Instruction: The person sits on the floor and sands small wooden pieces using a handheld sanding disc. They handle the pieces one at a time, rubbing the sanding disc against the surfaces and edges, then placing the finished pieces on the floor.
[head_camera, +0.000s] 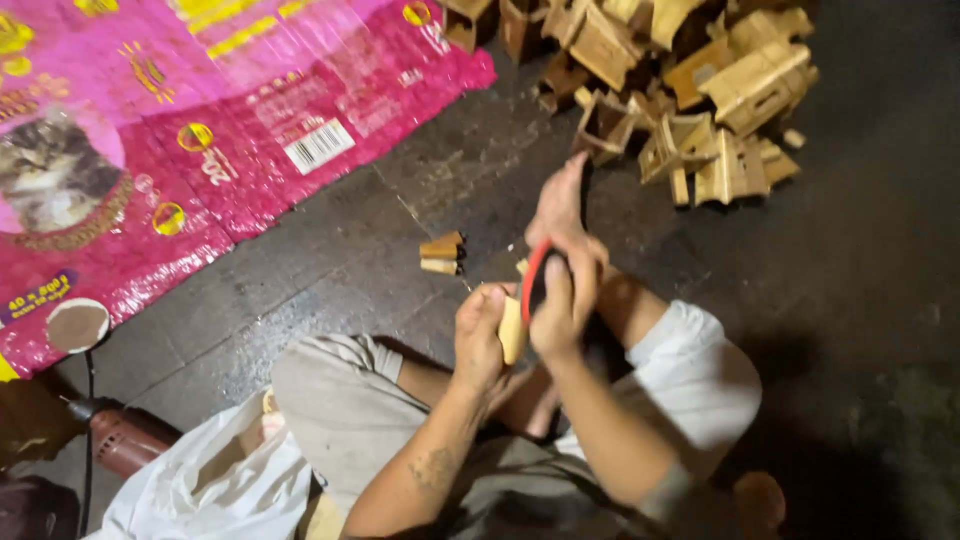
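Person sitting cross-legged on dark, gritty concrete floor. Left hand is clasping a small pale bamboo block, fingers wrapped tight around it, above the lap. Right hand is closing over a red-and-black curved tool handle, pressing against the block's upper end. Two short cut bamboo cylinders are lying just ahead on the floor. Heap of blocky tan bamboo pieces is sitting further off. Glossy pink woven plastic sack is lying flat, far left. White crinkled plastic bag is resting by the knee.
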